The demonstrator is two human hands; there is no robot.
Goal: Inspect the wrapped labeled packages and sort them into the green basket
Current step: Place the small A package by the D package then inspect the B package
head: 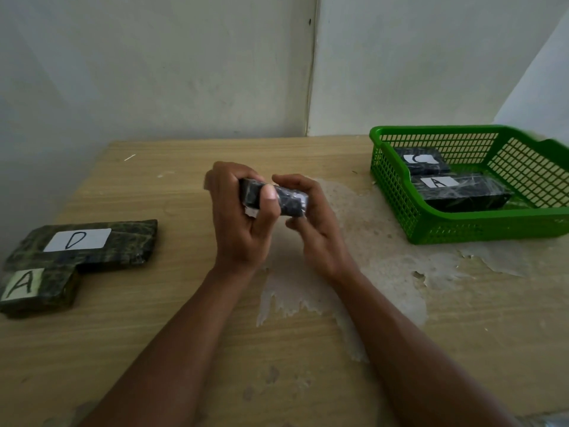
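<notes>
A small dark wrapped package (289, 201) is held above the middle of the table by both hands. My left hand (241, 220) grips its left end with the thumb across the front. My right hand (311, 220) curls round its right end from behind. Its label is hidden. The green basket (462, 224) stands at the right and holds two dark packages, one labelled A (462, 194) and one behind it (421, 163) with a partly readable label. At the left lie a package labelled D (92, 245) and a package labelled A (34, 291), touching each other.
The wooden table (184, 318) has a peeled, pale patch (369, 241) of surface running from the centre towards the basket. White walls with a corner seam close off the far side of the table.
</notes>
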